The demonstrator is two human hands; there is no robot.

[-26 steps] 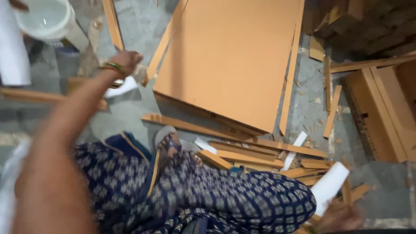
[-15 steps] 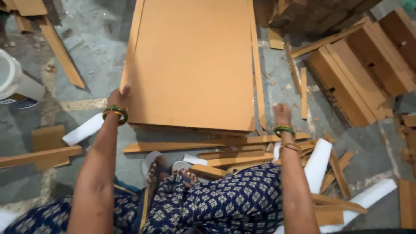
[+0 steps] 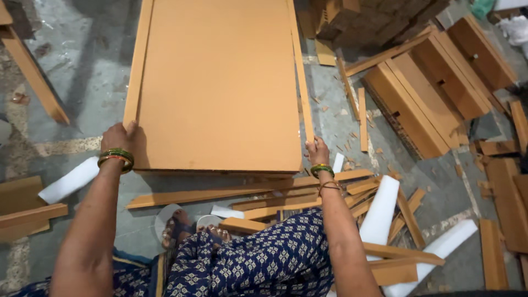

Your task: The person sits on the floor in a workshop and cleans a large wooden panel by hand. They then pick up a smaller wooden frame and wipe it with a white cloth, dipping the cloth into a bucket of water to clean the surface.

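Head view looks straight down on a large brown board (image 3: 217,82) lying flat on the concrete floor (image 3: 82,66), with both hands at its near corners. The left hand (image 3: 120,137) is clasped over the near left corner, fingers curled on the edge strip and thumb on top. The right hand (image 3: 317,150) pinches the near right corner, fingertips on the thin side strip; how far the fingers reach under the board cannot be seen. Just below the grips, toward the person, lie loose wooden strips (image 3: 220,193), white foam pieces (image 3: 379,212) and a sandalled foot (image 3: 176,231).

To shift the board cleanly, both corners should rise or slide together, since a one-sided pull would twist a panel this long. The right grip looks the weaker, so a fuller hold with the thumb on top would help. The strips lying under the near edge could catch it; lifting that edge clear before drawing it back seems wise, as does keeping the foot out from beneath.

Half a second ago both hands were already at these corners, though the board sat farther from them and the view was wider. Nearly a second ago only the left arm showed, reaching out leftward, while the board lay skewed to the right.
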